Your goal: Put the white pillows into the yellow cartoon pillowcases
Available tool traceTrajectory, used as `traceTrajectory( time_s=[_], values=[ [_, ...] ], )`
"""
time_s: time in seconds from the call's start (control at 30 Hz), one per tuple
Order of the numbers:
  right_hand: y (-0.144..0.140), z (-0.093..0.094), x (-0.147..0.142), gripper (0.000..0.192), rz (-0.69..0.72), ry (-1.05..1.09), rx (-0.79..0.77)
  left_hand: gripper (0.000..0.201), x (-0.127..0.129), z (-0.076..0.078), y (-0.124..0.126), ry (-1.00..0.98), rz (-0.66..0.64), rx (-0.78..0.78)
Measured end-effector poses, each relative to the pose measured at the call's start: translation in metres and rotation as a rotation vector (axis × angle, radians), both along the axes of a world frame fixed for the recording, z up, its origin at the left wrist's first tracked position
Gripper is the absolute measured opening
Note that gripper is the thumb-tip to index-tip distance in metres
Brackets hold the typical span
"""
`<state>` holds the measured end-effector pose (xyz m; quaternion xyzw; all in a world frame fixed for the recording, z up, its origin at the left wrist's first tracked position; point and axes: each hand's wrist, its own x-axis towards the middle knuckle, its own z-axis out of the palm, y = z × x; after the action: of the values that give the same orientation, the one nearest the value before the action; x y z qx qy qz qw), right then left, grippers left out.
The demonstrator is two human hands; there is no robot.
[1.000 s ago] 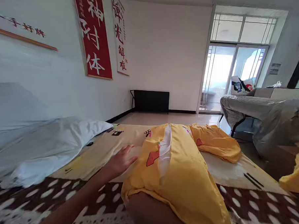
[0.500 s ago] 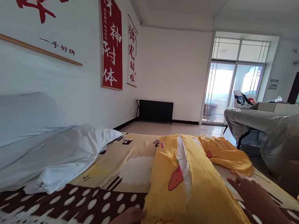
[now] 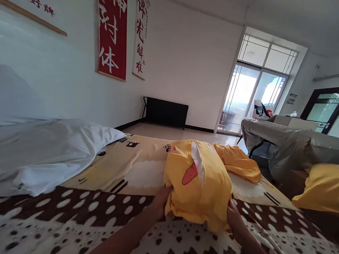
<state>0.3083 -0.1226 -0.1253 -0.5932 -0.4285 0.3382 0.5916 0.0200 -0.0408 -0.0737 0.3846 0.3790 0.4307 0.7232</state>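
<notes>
A yellow pillow [image 3: 208,192] lies in front of me on a printed blanket [image 3: 145,176]. A red-orange shape is printed on its cover, and a long slit on top lets a white lining or filling [image 3: 196,157] show. My left hand [image 3: 161,203] grips the near left side, its fingers partly hidden by the cloth. At the near right side my right hand [image 3: 234,216] holds the cover in the same way. Between the hands the near end bulges and is bunched up. A loose yellow cloth [image 3: 238,163] touches the pillow's far right side.
Crumpled white bedding [image 3: 56,152] lies along the wall at left. Another yellow pillow or cloth [image 3: 324,186] sits at the right edge. Beyond it stands a plastic-covered table [image 3: 287,134]. A black folded panel [image 3: 166,112] leans at the back wall, left of glass doors [image 3: 241,96].
My right hand, earlier apart from the pillow, now grips its right side. The pillow's near end has been folded or pushed away from me and looks shorter. The view has tilted and shifted.
</notes>
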Motion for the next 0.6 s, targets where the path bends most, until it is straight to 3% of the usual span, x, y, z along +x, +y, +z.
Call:
traceTrajectory(
  time_s=[0.1,0.2,0.27,0.37,0.43,0.5,0.6],
  values=[
    [-0.003,0.026,-0.003,0.059,0.02,-0.122,-0.019,0.046,-0.034,0.011,0.009,0.096,0.091,0.009],
    [-0.021,0.041,0.023,0.061,0.098,-0.135,-0.111,0.052,-0.073,0.003,0.004,0.219,-0.078,0.034],
    [-0.036,0.039,0.046,0.059,0.191,-0.065,-0.184,0.052,-0.089,-0.01,-0.005,0.281,-0.233,0.085],
    [-0.059,0.018,0.077,0.051,0.279,0.074,-0.302,0.049,-0.104,-0.029,-0.016,0.314,-0.417,0.138],
    [-0.067,0.002,0.084,0.048,0.231,0.166,-0.391,0.05,-0.103,-0.034,-0.018,0.302,-0.494,0.111],
    [-0.064,-0.009,0.07,0.047,0.169,0.231,-0.434,0.053,-0.085,-0.031,-0.018,0.278,-0.507,0.047],
    [-0.036,-0.002,0.016,0.048,0.148,0.213,-0.271,0.057,-0.032,-0.008,-0.016,0.211,-0.329,0.109]
  ],
)
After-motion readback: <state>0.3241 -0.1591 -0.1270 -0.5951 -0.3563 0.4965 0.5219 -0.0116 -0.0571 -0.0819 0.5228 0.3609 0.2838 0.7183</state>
